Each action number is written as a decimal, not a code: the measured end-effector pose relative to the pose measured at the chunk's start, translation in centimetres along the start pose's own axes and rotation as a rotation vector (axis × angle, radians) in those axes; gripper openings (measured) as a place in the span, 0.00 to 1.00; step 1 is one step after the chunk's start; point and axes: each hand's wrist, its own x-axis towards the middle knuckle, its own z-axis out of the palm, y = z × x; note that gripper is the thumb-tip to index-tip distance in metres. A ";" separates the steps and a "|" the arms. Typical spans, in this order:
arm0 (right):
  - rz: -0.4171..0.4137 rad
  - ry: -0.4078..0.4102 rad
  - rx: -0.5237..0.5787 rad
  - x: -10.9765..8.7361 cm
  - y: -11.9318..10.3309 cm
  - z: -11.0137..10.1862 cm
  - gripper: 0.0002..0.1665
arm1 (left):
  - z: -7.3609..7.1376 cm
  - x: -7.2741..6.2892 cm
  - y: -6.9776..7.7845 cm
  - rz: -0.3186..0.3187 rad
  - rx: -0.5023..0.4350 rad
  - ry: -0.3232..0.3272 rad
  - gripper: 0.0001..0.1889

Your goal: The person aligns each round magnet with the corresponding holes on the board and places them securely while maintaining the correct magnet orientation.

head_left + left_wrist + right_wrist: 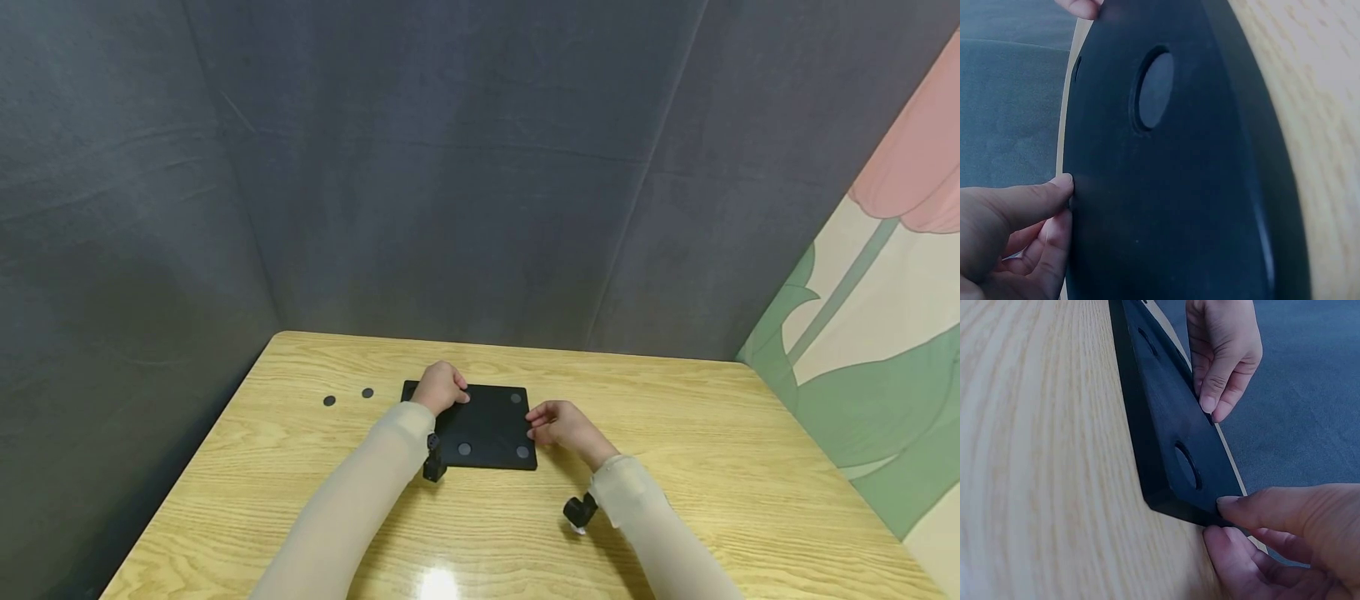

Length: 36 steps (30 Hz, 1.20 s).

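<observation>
A flat black board (491,429) with round recesses lies on the table, and dark grey discs (464,449) sit in several of them. My left hand (441,388) reaches over its far edge; thumb and fingertips pinch what appears to be a small dark disc (467,396) at a far recess, mostly hidden by the fingers. At the board's right side, my right hand (564,427) holds the edge, thumb on top and fingers against the side. In the right wrist view, another recess (1188,465) lies near that corner.
Two loose dark discs (329,401) lie on the wooden table (300,467), left of the board. A dark grey curtain (465,183) hangs behind and along the left side. On the right is a wall panel (885,350) with a flower pattern.
</observation>
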 end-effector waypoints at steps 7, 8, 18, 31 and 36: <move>-0.001 0.007 0.004 0.0 0.0 0.1 0.18 | 0.0 0.1 -0.1 0.009 -0.002 -0.004 0.05; -0.005 0.004 0.001 0.0 0.0 0.1 0.18 | 0.0 0.2 -0.1 0.010 -0.002 -0.003 0.05; -0.045 -0.012 0.001 0.2 0.0 0.1 0.18 | -0.6 0.3 -0.8 0.042 -0.037 -0.007 0.06; -0.035 -0.015 0.008 0.2 -0.1 0.1 0.17 | -5.2 -0.3 -1.9 0.166 -0.145 0.013 0.13; -0.021 -0.007 0.002 0.3 0.0 0.2 0.18 | -7.6 -1.0 -3.1 0.146 -0.153 0.034 0.13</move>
